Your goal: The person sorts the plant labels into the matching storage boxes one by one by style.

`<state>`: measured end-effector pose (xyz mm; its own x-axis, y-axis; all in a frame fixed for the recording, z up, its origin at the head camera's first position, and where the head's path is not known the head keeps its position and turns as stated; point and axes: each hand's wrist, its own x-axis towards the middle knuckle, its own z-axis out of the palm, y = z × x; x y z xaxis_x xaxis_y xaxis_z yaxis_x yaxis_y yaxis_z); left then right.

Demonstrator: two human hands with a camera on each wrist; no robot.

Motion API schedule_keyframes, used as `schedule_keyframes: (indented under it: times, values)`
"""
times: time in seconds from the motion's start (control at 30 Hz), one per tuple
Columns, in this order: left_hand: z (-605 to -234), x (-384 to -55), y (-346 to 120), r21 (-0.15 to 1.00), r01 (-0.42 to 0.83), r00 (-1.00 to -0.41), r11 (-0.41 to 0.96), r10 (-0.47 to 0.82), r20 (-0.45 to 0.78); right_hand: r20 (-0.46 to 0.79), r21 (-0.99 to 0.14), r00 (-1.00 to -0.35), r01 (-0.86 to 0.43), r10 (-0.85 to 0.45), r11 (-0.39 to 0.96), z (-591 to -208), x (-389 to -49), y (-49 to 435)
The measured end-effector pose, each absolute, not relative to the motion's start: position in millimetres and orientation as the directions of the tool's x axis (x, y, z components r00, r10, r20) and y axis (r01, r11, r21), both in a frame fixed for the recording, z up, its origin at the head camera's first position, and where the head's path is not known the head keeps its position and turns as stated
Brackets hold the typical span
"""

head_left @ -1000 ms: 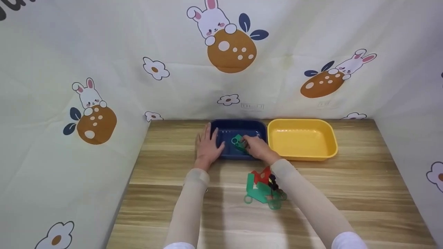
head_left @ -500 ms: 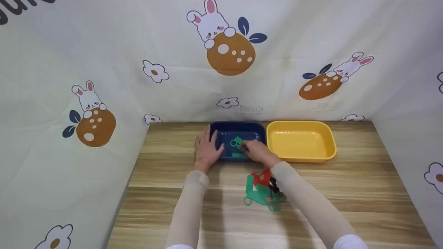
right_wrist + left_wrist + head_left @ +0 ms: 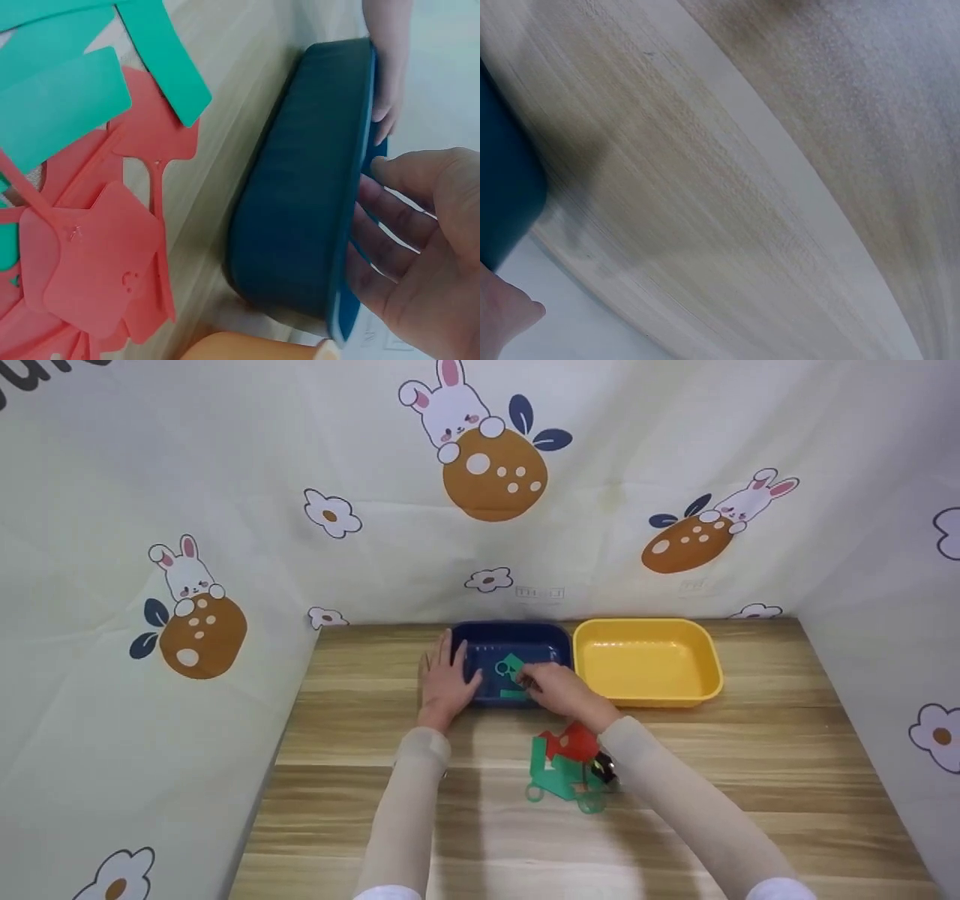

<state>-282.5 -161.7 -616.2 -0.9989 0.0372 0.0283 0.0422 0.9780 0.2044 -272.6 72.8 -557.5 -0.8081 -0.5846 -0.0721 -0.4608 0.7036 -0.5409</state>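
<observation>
My left hand [image 3: 444, 681], fingers straight and spread, rests along the left side of the dark blue tray [image 3: 551, 631], its thumb over the rim. In the left wrist view only a bit of that hand [image 3: 508, 311] shows beside the tray [image 3: 506, 180]. My right hand [image 3: 556, 687] reaches over the tray's right side, fingers bent, with the fingertips right at a flat green piece with rings [image 3: 513, 663]. A green strip [image 3: 512, 694] lies near the tray's front wall. In the right wrist view the tray's rim hides the right fingertips, so I cannot tell whether they pinch the piece.
A yellow tray [image 3: 718, 660] stands against the blue one on its right. In front lies a pile of flat red pieces [image 3: 576, 741] and green pieces [image 3: 556, 777], with something black [image 3: 603, 769] beside them. Printed cloth walls [image 3: 375, 570] close in the wooden table [image 3: 337, 810].
My right hand shifts slightly, so the green strip by the tray's front wall now shows. My right forearm has swung a little to the right. The left hand keeps its place.
</observation>
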Motion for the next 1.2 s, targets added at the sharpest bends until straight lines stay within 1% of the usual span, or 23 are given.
schedule_keyframes:
  times: [0.13,0.27,0.43,0.53,0.67,0.83,1.0,1.2]
  values:
    - [-616.0,-283.0,-162.3,0.209,0.042,-0.999,0.977,0.037,0.03,-0.03,-0.531,-0.785,-0.513,-0.619,0.675,-552.2,-263.6,74.3]
    - [-615.1,-283.2,-162.8,0.233,0.041,-0.999,0.972,0.035,0.032,0.024,-0.497,-0.752,-0.58,-0.658,0.645,-550.3,-250.1,76.6]
    - [-615.2,-282.0,-163.3,0.226,0.036,-0.999,0.974,0.032,0.022,0.072,-0.438,-0.686,-0.674,-0.724,0.595,-556.1,-230.6,78.9]
    - [-616.4,-281.5,-163.7,0.209,0.034,-0.999,0.977,0.031,0.017,0.075,-0.411,-0.646,-0.714,-0.76,0.567,-563.1,-220.9,81.1]
    - [-617.6,-281.3,-164.0,0.193,0.032,-0.999,0.981,0.03,0.013,0.054,-0.367,-0.611,-0.748,-0.79,0.553,-575.1,-211.9,85.3]
    - [-618.0,-281.5,-164.0,0.203,0.031,-1.0,0.979,0.031,0.006,0.015,-0.286,-0.573,-0.788,-0.82,0.546,-589.4,-206.6,90.9]
    - [-617.7,-282.6,-163.7,0.193,0.028,-1.0,0.981,0.03,-0.007,0.006,-0.236,-0.551,-0.811,-0.834,0.535,-597.4,-204.5,95.0]
    - [-614.9,-281.7,-161.9,0.209,0.036,-0.999,0.977,0.034,0.015,0.026,-0.205,-0.539,-0.827,-0.842,0.523,-602.4,-203.5,97.4]
